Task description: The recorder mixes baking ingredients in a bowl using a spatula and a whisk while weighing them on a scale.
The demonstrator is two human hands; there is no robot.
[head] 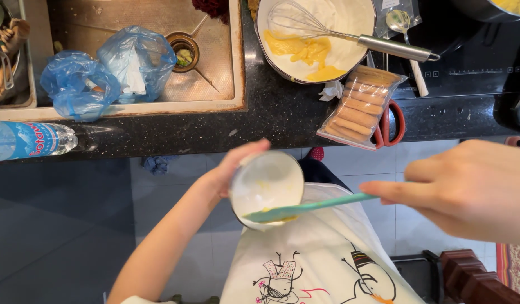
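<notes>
small bowl (266,183) in left hand (229,174), right hand (468,188) scraping with spatula (310,207)

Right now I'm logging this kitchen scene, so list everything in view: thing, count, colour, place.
small bowl: 1, white, left hand
spatula: 1, teal, right hand, tip in the small bowl
mixing bowl: 1, white, yellow cream inside, counter
whisk: 1, steel, in the mixing bowl
biscuit pack: 1, tan, counter edge
scissors: 1, red, under the pack
plastic bags: 2, blue, sink
bottle: 1, clear-blue, lying on counter
apron: 1, white, below
left hand: 1
right hand: 1
</notes>
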